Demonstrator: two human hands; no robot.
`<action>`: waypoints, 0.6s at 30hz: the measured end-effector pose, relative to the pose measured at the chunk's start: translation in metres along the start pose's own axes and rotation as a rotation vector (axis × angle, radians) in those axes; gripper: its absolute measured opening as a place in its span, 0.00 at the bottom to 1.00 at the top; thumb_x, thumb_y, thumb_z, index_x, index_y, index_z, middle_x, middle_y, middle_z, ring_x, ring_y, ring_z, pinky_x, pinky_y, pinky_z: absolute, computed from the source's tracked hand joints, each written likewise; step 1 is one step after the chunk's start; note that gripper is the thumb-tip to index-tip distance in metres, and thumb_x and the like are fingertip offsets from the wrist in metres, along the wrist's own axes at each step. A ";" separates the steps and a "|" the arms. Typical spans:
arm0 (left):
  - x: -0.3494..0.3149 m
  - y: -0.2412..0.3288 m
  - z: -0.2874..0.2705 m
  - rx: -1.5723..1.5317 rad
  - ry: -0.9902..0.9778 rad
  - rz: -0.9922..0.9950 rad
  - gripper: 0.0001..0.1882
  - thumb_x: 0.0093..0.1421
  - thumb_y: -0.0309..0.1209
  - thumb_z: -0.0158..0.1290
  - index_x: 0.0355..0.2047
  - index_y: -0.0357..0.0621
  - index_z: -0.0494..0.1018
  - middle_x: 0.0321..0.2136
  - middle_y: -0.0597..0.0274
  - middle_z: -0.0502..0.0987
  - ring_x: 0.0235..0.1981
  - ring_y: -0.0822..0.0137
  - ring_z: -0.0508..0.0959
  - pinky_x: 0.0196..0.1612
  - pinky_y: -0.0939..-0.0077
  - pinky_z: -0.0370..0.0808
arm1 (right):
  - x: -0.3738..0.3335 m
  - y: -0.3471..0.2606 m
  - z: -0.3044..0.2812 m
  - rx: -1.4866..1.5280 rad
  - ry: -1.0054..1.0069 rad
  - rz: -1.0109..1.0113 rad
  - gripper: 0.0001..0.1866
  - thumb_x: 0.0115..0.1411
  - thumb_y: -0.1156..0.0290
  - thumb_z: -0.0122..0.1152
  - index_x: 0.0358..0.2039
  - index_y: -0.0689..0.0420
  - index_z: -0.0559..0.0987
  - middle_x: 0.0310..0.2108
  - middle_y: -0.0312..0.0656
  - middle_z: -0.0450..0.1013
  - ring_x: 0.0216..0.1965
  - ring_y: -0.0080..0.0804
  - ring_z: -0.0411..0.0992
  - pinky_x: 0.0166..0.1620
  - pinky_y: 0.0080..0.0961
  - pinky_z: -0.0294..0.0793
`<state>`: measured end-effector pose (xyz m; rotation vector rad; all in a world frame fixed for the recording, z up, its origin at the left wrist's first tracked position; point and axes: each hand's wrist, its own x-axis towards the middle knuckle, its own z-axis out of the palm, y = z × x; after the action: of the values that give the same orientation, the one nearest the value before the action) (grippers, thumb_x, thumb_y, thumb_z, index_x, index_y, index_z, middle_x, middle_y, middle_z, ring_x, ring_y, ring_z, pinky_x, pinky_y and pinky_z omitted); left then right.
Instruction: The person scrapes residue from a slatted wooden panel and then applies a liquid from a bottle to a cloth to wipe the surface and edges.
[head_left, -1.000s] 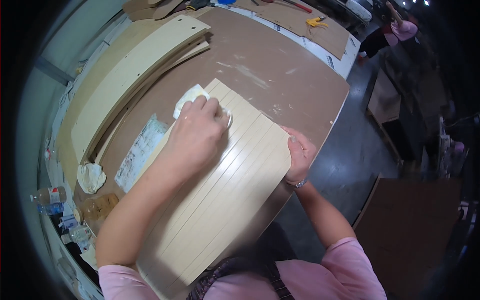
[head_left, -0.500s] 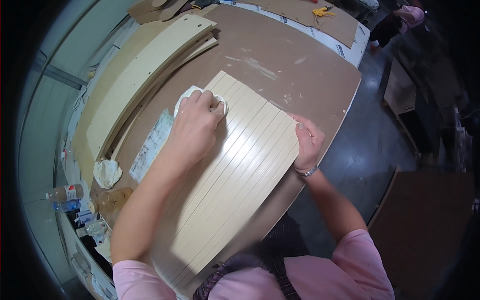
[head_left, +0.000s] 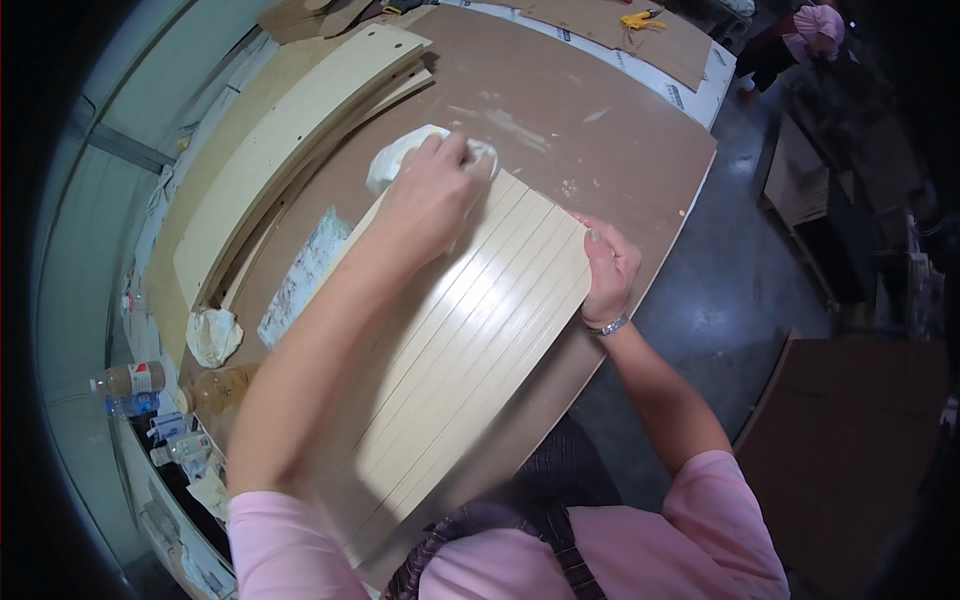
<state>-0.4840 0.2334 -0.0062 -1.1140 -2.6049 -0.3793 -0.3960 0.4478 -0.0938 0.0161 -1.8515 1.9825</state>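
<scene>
A pale wooden panel (head_left: 470, 330) with long parallel grooves lies slantwise over the brown table. My left hand (head_left: 440, 190) is closed on a bunched white cloth (head_left: 395, 158) at the panel's far left corner; part of the cloth hangs past the edge. My right hand (head_left: 608, 275) grips the panel's far right corner, thumb on top and the other fingers around the edge. Left of the panel lies a flat, smeared whitish sheet (head_left: 305, 275), partly behind my left forearm. A crumpled white cloth (head_left: 213, 337) rests farther left.
Curved wooden boards (head_left: 300, 130) with holes are stacked at the far left of the table (head_left: 600, 130). Several plastic bottles (head_left: 135, 380) stand or lie along the left edge. A yellow air gun (head_left: 640, 20) lies at the back. A person (head_left: 800, 45) bends at the far right.
My left hand has moved away from me and to the right with the cloth, toward the panel's far edge. My right hand keeps its grip on the corner, shifting slightly.
</scene>
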 end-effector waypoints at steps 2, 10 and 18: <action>-0.035 0.025 -0.022 -0.106 -0.092 0.015 0.16 0.50 0.18 0.54 0.41 0.36 0.78 0.33 0.50 0.73 0.37 0.49 0.73 0.40 0.58 0.71 | 0.000 0.003 -0.012 -0.010 0.018 0.000 0.15 0.65 0.73 0.51 0.43 0.70 0.81 0.39 0.46 0.81 0.42 0.27 0.76 0.49 0.22 0.72; -0.109 0.094 -0.052 -0.137 -0.215 -0.003 0.24 0.48 0.22 0.56 0.49 0.37 0.73 0.37 0.50 0.71 0.40 0.51 0.73 0.43 0.57 0.70 | -0.003 -0.003 -0.001 0.085 0.007 0.015 0.16 0.65 0.74 0.50 0.45 0.70 0.81 0.39 0.45 0.81 0.41 0.26 0.76 0.49 0.22 0.72; -0.012 0.082 0.006 -0.198 -0.069 0.054 0.14 0.54 0.24 0.51 0.42 0.37 0.73 0.33 0.49 0.71 0.38 0.49 0.72 0.42 0.56 0.68 | 0.001 -0.002 -0.008 0.021 0.030 -0.008 0.16 0.64 0.74 0.50 0.45 0.71 0.80 0.38 0.44 0.81 0.40 0.25 0.75 0.47 0.21 0.73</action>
<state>-0.4166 0.2827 -0.0055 -1.2788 -2.6360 -0.6077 -0.3941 0.4558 -0.0930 0.0004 -1.8096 1.9856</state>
